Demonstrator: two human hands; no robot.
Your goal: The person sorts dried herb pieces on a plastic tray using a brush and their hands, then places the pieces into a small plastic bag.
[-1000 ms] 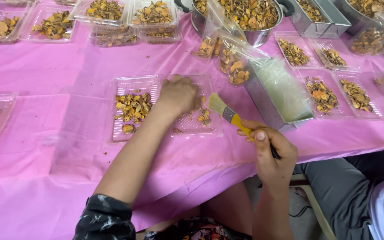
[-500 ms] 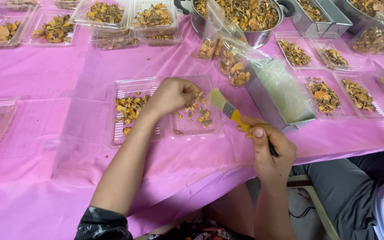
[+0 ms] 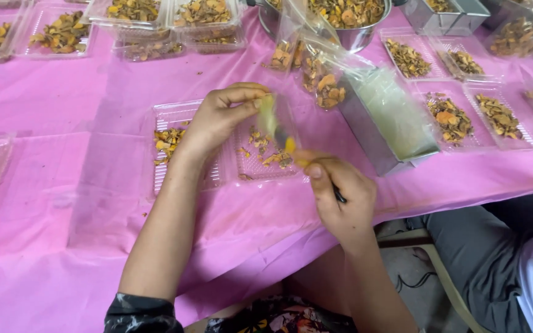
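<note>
On the pink tabletop (image 3: 63,80), a clear plastic tray (image 3: 265,161) with a few yellow-orange dried pieces lies under both hands, and a second tray (image 3: 180,145) with more pieces lies just to its left. The right hand (image 3: 343,200) is closed around a small brush (image 3: 277,128), whose long axis points up and left, bristles near the pinched fingers of the left hand (image 3: 220,117). Behind stand a metal bowl (image 3: 347,15), a clear bag (image 3: 316,68) and a grey metal box (image 3: 387,120).

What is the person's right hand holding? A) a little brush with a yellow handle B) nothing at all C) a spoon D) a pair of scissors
A: the right hand grips a small brush with a yellow handle, its bristles up by the left hand, over the clear plastic tray on the pink tablecloth.
</note>
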